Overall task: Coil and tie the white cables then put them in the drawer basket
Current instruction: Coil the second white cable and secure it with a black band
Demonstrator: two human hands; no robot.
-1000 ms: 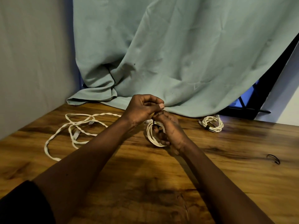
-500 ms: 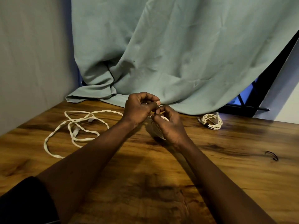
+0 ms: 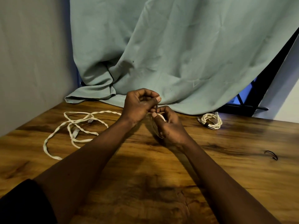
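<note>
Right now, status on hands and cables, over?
Left hand pinches a dark tie; right hand grips the coil, mostly hidden. Tied bundle lies right, loose cable left. Basket not in view.

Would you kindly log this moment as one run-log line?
step: tying coil | left hand: pinches tie | right hand: grips coiled cable | tied coil: lying right | loose cable: lying left

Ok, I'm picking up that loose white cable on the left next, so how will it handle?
The loose cable sprawls in slack loops on the table, so it will likely be floppy and trail. Its strands cross, so it may tangle. It looks thin, so probably light.
</note>
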